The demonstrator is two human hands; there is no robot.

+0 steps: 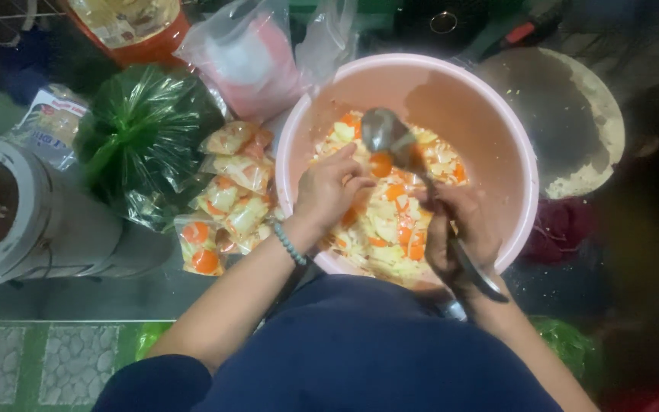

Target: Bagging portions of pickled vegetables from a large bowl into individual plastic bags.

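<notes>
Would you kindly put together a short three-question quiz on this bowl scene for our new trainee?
1. True or false: the right hand grips the metal spoon by its handle.
2. What lies just beside the pink bowl, on the person's left?
A. a stack of plates
B. small filled bags
C. a kettle
3. Fill in: the left hand wears a beaded ______ at the wrist.

Key:
1. True.
2. B; the bags hold pale and orange pieces like the chopped vegetables in the bowl.
3. bracelet.
</notes>
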